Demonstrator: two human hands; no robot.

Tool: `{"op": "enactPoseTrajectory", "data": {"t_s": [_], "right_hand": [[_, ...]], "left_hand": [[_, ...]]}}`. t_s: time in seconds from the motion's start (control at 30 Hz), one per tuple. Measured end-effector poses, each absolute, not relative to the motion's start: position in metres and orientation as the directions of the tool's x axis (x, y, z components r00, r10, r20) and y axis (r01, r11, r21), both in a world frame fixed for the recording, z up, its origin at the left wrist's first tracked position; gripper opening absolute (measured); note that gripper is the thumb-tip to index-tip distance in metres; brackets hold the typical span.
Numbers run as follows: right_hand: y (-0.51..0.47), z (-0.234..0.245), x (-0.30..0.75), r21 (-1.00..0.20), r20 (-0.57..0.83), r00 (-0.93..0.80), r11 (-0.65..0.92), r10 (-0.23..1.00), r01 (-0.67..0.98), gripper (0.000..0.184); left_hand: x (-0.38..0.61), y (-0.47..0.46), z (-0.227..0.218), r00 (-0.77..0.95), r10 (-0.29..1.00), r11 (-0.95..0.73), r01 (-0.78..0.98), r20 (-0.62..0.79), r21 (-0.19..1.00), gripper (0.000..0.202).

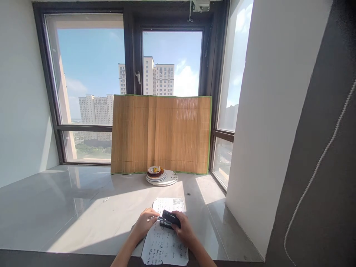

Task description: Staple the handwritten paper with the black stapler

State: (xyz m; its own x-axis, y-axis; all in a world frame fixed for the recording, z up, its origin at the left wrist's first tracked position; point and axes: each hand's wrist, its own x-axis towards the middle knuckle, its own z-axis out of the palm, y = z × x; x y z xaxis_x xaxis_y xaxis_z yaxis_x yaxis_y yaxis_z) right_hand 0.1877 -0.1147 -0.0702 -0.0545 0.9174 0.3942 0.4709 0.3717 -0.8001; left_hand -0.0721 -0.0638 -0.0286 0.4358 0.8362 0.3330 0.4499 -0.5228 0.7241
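Observation:
My right hand [182, 226] is wrapped around the back of a black stapler [168, 215], whose top arm is lifted away from its base. A shiny metal strip shows between the two halves. At the stapler's front end, on its left side, the fingertips of my left hand [146, 222] are pinched together; what lies between them is too small to make out. Beneath both hands is a long white sheet of paper [164, 244] with handwritten marks and rough edges, reaching over the ledge's front edge.
The grey tiled ledge [91, 207] runs along the windows. Stacked plates [160, 178] stand behind the paper, before a bamboo mat [161, 135] leaning on the window. A small grey bit [188, 193] lies right of the paper. A white beaded cord [314, 170] hangs at the right.

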Motion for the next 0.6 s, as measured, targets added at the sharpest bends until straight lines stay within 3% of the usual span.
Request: {"op": "enactPoseTrajectory", "data": {"t_s": [0.2,0.37,0.6], "right_hand": [[-0.112,-0.064,0.196,-0.873,0.395,0.035,0.363,0.918,0.326,0.044],[-0.122,-0.046,0.198,-0.889,0.434,-0.106,0.444,0.895,0.109,0.037],[-0.136,-0.033,0.19,-0.828,0.426,-0.344,0.514,0.837,0.225,0.036]], "left_hand": [[-0.08,-0.058,-0.035,0.291,0.914,-0.383,0.38,0.284,0.842,0.035],[-0.08,-0.068,-0.029,0.39,0.883,-0.361,0.207,0.262,0.909,0.039],[-0.072,-0.076,-0.019,0.596,0.749,-0.525,0.268,0.289,0.808,0.065]]}}
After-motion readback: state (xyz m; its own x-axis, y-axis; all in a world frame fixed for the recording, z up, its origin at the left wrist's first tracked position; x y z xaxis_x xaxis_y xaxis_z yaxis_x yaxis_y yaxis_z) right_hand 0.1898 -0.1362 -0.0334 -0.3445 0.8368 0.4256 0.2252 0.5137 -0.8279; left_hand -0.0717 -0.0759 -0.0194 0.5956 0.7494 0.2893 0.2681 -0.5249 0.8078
